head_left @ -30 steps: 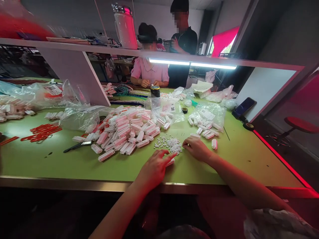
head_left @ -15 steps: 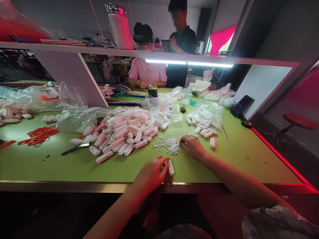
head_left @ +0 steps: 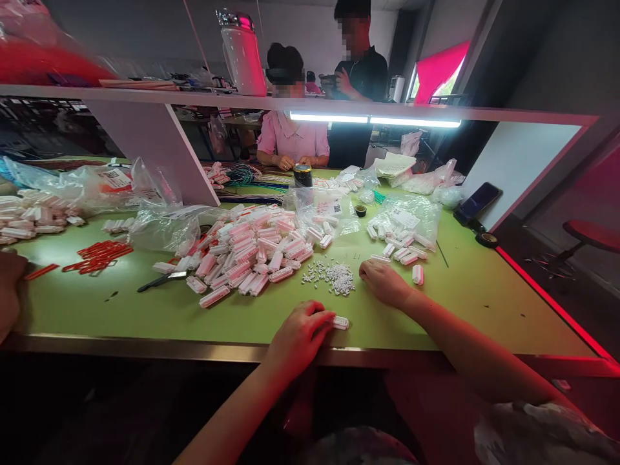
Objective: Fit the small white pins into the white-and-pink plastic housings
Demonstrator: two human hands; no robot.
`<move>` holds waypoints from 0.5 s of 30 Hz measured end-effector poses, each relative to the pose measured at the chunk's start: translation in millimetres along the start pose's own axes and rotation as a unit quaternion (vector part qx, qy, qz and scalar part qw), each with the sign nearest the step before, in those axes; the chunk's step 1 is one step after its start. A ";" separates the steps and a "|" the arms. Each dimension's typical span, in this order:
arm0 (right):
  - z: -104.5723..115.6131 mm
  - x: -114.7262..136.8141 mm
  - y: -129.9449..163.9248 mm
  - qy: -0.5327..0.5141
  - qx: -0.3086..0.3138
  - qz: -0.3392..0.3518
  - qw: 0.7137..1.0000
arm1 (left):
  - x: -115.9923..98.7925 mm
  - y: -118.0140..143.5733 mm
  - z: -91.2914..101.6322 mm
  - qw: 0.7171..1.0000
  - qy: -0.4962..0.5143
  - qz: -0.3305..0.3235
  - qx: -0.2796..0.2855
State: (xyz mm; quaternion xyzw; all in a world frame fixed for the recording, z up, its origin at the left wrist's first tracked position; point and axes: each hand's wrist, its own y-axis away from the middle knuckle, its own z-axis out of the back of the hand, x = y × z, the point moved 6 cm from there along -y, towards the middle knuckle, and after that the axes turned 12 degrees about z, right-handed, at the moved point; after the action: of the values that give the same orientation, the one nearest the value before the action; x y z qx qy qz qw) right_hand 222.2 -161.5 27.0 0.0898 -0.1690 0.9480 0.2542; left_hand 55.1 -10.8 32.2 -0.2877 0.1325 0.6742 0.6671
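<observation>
My left hand (head_left: 303, 329) is near the table's front edge, thumb and fingers closed on one end of a white plastic connector housing (head_left: 341, 322). The housing lies nearly crosswise, its far end pointing right. My right hand (head_left: 382, 282) rests just right of a pile of tiny white plugs (head_left: 340, 279), fingers curled and pressed together. Whatever its fingertips hold, if anything, is too small to make out. A large heap of similar connector housings (head_left: 249, 252) spreads to the left of the plugs.
Red plastic strips (head_left: 99, 255), a dark-handled tool (head_left: 159, 281) and clear bags (head_left: 167, 229) lie to the left. More housings (head_left: 400, 248), black tape (head_left: 486, 239) and a phone (head_left: 478, 203) are on the right. A co-worker (head_left: 293, 139) sits opposite; another person's arm (head_left: 10, 290) shows at the left edge.
The housing in my left hand has turned from pointing toward the table edge to lying crosswise. My right hand stays beside the plugs. Another person's arm has appeared at the left edge.
</observation>
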 end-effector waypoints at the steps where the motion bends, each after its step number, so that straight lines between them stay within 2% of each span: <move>1: 2.8 5.1 0.3 -0.024 -0.016 0.011 1.000 | 0.8 2.4 -0.9 1.000 0.004 0.012 -0.018; 5: 15.4 35.6 3.3 -0.162 -0.081 0.059 0.982 | 5.6 11.5 -6.1 0.996 0.018 0.054 -0.075; 8: 15.8 57.5 7.6 -0.234 -0.081 0.082 0.965 | 8.8 15.7 -10.2 0.992 0.015 0.071 -0.099; 13: -1.6 61.6 13.7 -0.341 -0.053 0.000 0.938 | 11.6 18.2 -13.9 0.990 0.010 0.085 -0.115; 15: -4.8 61.1 14.6 -0.350 -0.059 -0.009 0.935 | 11.6 18.2 -13.9 0.989 0.010 0.086 -0.116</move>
State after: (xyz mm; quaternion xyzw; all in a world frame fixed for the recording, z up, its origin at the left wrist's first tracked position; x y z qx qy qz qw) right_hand 162.1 -144.0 34.2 0.4024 -0.3023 0.8425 0.1922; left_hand 40.9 -10.4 10.8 -0.3574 0.0843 0.7373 0.5671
